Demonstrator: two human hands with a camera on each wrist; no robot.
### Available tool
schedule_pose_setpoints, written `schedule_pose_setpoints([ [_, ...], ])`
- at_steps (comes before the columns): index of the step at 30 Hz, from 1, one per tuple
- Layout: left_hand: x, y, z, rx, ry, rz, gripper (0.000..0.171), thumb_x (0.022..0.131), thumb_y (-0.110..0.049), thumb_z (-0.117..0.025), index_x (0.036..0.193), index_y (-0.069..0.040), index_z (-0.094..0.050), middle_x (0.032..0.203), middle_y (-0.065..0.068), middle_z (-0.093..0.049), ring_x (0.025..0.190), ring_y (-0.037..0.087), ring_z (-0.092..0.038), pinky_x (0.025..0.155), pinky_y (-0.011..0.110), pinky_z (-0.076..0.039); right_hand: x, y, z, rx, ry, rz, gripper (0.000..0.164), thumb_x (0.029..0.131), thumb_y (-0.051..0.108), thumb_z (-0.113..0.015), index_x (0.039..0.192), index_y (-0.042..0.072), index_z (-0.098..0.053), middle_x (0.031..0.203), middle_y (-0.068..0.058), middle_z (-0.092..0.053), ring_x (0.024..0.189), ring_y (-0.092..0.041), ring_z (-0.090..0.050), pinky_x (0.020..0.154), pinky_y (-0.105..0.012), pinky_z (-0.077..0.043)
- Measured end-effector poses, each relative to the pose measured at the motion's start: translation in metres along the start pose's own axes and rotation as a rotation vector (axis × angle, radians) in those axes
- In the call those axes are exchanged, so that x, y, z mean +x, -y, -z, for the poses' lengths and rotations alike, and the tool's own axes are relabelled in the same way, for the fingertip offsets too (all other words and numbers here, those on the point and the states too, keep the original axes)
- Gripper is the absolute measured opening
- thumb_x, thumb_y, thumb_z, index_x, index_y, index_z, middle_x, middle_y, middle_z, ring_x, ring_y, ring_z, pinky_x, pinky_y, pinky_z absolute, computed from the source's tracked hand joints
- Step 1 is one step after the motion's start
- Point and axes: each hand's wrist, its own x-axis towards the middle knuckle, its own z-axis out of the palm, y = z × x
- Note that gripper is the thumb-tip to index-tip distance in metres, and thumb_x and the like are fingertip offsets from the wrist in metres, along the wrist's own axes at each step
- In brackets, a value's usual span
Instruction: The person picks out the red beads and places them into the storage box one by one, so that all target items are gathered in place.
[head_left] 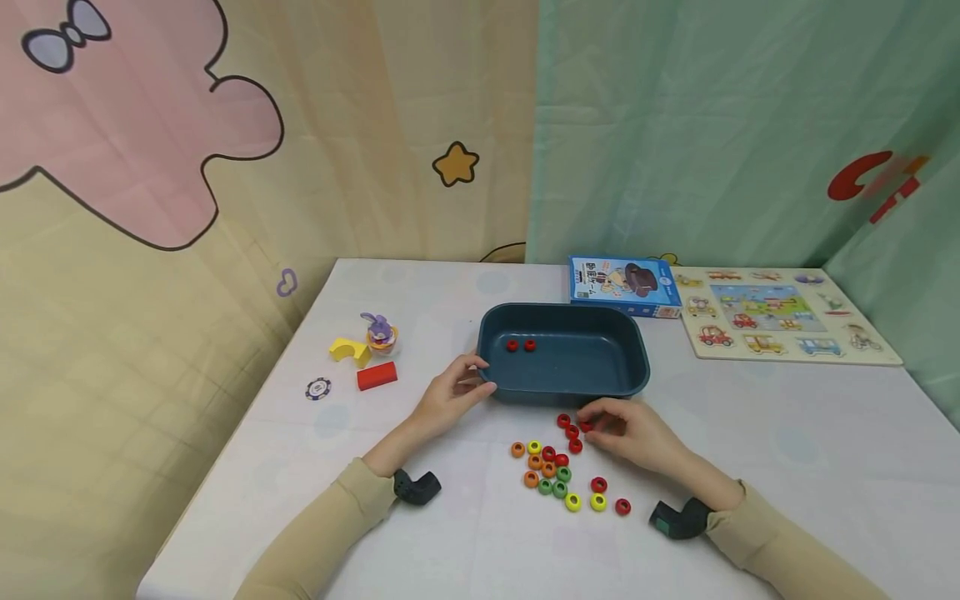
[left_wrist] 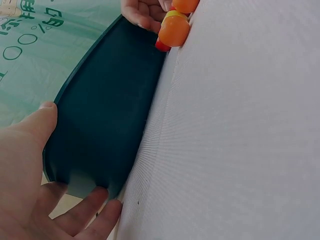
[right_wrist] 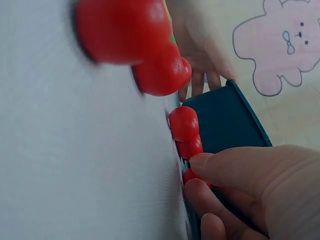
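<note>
A dark teal tray (head_left: 562,393) stands on the white table with two red beads (head_left: 521,345) inside. My left hand (head_left: 452,390) grips its left end, with the thumb on one side of the corner and the fingers along the other; the left wrist view also has this hand (left_wrist: 45,185). Just in front of the tray, my right hand (head_left: 633,429) pinches a red bead (right_wrist: 190,176) between thumb and index finger, low at the tabletop. Beside those fingertips lie more red beads (head_left: 572,432). Orange, yellow, green and red beads (head_left: 549,470) are scattered nearer me.
Left of the tray are a purple rabbit figure (head_left: 380,332), a yellow arch block (head_left: 350,351), a red block (head_left: 377,376) and a poker chip (head_left: 318,388). Behind it lies a blue box (head_left: 624,287); a wooden picture puzzle (head_left: 780,317) is at the back right.
</note>
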Motion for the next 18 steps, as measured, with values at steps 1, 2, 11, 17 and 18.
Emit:
schedule_pose_setpoints([
  [1, 0.000, 0.000, 0.000, 0.000, 0.001, 0.002, 0.034, 0.087, -0.012, -0.058, 0.114, 0.004, -0.044, 0.136, 0.027, -0.031, 0.103, 0.033, -0.053, 0.087, 0.049, -0.041, 0.000, 0.000, 0.000, -0.004, -0.007, -0.011, 0.028, 0.075, 0.015, -0.072, 0.101, 0.020, -0.063, 0.090, 0.009, -0.061, 0.069, -0.006, -0.055, 0.057, -0.022, -0.048],
  [2, 0.000, -0.001, 0.000, -0.002, 0.002, 0.002, 0.034, 0.087, -0.012, -0.058, 0.114, 0.004, -0.044, 0.136, 0.027, -0.031, 0.103, 0.033, -0.053, 0.087, 0.049, -0.041, -0.001, 0.001, 0.000, -0.013, -0.011, -0.014, 0.028, 0.075, 0.015, -0.072, 0.101, 0.020, -0.063, 0.089, 0.009, -0.061, 0.068, -0.006, -0.054, 0.057, -0.022, -0.047],
  [11, -0.001, -0.002, 0.001, -0.002, 0.004, -0.001, 0.035, 0.087, -0.012, -0.058, 0.114, 0.006, -0.044, 0.136, 0.027, -0.030, 0.103, 0.034, -0.052, 0.087, 0.049, -0.041, -0.001, 0.004, -0.001, -0.113, -0.060, -0.057, 0.025, 0.074, 0.022, -0.073, 0.097, 0.021, -0.065, 0.076, 0.013, -0.058, 0.063, -0.006, -0.050, 0.054, -0.021, -0.045],
  [17, 0.000, -0.002, 0.001, -0.006, 0.008, -0.004, 0.034, 0.087, -0.012, -0.058, 0.114, 0.005, -0.044, 0.137, 0.027, -0.029, 0.103, 0.034, -0.053, 0.087, 0.048, -0.041, 0.000, 0.015, 0.007, -0.068, -0.015, -0.018, 0.023, 0.074, 0.024, -0.074, 0.095, 0.021, -0.066, 0.078, 0.015, -0.059, 0.064, -0.006, -0.052, 0.054, -0.021, -0.045],
  [18, 0.000, -0.002, 0.001, -0.005, 0.009, -0.005, 0.034, 0.087, -0.012, -0.058, 0.114, 0.005, -0.044, 0.137, 0.027, -0.028, 0.103, 0.033, -0.053, 0.087, 0.048, -0.042, 0.002, 0.019, 0.011, -0.044, -0.007, 0.013, 0.023, 0.074, 0.023, -0.073, 0.095, 0.020, -0.066, 0.079, 0.015, -0.059, 0.064, -0.006, -0.051, 0.054, -0.022, -0.045],
])
